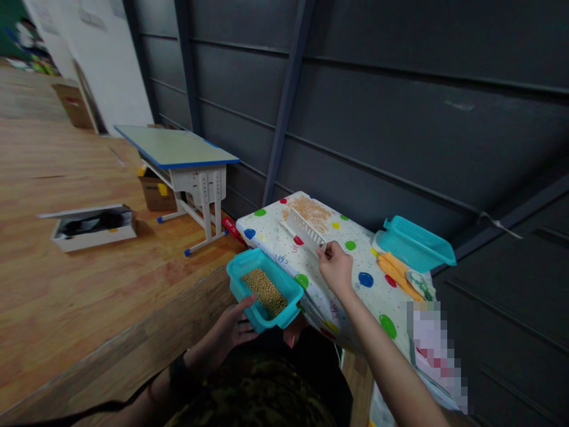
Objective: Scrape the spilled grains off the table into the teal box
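Note:
My left hand (231, 329) grips the near side of a turquoise plastic container (291, 289), thumb over its rim, just off the table's front edge. Round yellowish beans (264, 290), looking like soybeans, lie inside it. My right hand (336, 267) pinches one end of a white slotted plastic strip (306, 228) between thumb and fingers. The strip stands on its long edge over the table, close to a scattered patch of pale tan beans or grains (311, 209). Beneath is a white tablecloth (364, 308) with coloured balloon prints.
At the table's right lie another turquoise container (413, 240), an orange cloth (395, 270) and a blurred-out item (438, 353). A dark panelled wall (377, 118) runs behind. To the left stand a school desk (178, 147) and an open white box (95, 234) on the floor.

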### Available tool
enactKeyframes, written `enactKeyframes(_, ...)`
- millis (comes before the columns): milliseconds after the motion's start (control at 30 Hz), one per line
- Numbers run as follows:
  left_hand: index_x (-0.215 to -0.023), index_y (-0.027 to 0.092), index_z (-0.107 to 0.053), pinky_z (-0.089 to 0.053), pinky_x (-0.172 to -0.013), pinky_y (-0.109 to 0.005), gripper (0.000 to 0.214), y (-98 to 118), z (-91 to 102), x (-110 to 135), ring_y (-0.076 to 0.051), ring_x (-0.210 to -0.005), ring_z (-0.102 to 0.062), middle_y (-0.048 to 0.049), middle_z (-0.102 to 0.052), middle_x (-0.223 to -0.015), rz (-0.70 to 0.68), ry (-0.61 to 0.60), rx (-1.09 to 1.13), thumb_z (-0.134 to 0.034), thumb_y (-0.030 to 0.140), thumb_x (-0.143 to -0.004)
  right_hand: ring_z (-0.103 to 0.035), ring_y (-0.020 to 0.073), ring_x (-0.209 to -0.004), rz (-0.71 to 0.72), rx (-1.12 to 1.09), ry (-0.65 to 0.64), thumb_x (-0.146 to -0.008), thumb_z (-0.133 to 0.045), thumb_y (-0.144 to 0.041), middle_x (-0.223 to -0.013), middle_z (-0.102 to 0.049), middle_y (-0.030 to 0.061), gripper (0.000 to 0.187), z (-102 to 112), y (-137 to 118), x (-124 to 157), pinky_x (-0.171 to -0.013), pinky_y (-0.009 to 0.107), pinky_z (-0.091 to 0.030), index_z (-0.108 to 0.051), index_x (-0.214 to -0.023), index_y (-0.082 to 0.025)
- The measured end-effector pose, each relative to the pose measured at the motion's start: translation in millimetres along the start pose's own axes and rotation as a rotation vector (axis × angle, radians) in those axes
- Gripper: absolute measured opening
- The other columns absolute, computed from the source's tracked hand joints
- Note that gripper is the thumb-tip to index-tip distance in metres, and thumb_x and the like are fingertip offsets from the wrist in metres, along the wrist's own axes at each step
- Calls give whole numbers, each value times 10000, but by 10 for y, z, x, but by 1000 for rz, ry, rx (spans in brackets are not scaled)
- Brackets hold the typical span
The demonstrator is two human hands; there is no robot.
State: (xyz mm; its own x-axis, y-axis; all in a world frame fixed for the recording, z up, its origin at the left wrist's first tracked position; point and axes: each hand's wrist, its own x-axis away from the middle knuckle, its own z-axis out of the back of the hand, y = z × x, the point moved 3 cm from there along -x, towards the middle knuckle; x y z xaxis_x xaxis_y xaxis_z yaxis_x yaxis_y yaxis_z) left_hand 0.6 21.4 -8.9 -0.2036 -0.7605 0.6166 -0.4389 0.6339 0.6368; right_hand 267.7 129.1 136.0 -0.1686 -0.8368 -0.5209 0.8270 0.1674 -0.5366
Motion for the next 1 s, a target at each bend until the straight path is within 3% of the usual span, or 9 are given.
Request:
enactKeyframes(100,-1275,189,-692,-658,-882,-411,540,5,7,-13,-308,-965,-847,-144,-862,-1097,8,22,-2,-813,569,-911,-681,243,-721,-3,70,-27,-860,-646,-268,-726,-702,26,157,-107,-56,-161,-684,302,-387,-520,-768,-282)
enactKeyframes(267,-1311,188,-690,-652,-898,-401,615,19,-5,34,-315,-1018,-846,-149,-861,-1127,-24,-29,2,-842,603,-884,-646,221,-695,5,169,-73,-904,-665,-219,-739,-699,18,130,-187,-85,-166,-663,293,-326,-587,-809,-262)
enactKeyframes(467,-1295,169,-681,-669,-886,-417,531,7,-6,-4,-331,-1027,-853,-184,-856,-1186,21,32,9,-783,554,-944,-666,229,-719,22,183,-107,-916,-664,-197,-786,-732,34,103,-186,-87,-115,-672,293,-328,-629,-836,-252)
enactKeyframes(1000,-1249,176,-688,-661,-936,-422,620,14,0,27,-315,-1010,-849,-168,-855,-1152,1,-34,-1,-865,627,-863,-672,234,-715,35,192,-108,-917,-679,-208,-764,-728,24,94,-191,-89,-98,-667,294,-331,-646,-843,-255)
